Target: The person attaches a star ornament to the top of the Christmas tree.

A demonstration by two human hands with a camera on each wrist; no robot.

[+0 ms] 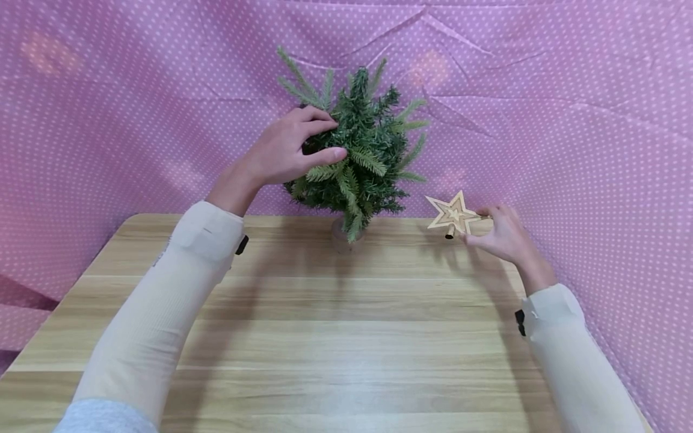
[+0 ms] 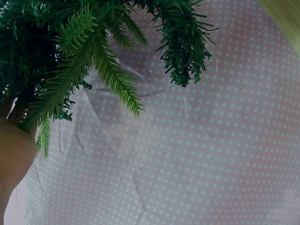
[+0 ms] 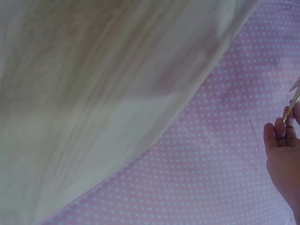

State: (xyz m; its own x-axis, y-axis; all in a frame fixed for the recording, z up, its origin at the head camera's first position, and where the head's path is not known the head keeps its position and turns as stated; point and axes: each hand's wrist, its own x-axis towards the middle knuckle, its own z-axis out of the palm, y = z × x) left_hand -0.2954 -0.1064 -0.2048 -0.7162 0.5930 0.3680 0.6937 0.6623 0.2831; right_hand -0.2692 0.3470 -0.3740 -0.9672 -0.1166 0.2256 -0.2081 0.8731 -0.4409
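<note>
A small artificial Christmas tree stands upright at the table's back edge. My left hand touches its left side, fingers reaching in among the needles and thumb lying across the front, spread apart from them. In the left wrist view that hand is partly behind green branches. To the right of the tree, my right hand pinches a gold star tree topper by its right side. The star has a short tube below it and is held apart from the tree. Only a sliver of the star shows in the right wrist view.
The wood-grain table spreads out in front of the tree. Behind it and along both sides hangs a pink cloth with white dots. The tree's clear base sits close to the back edge.
</note>
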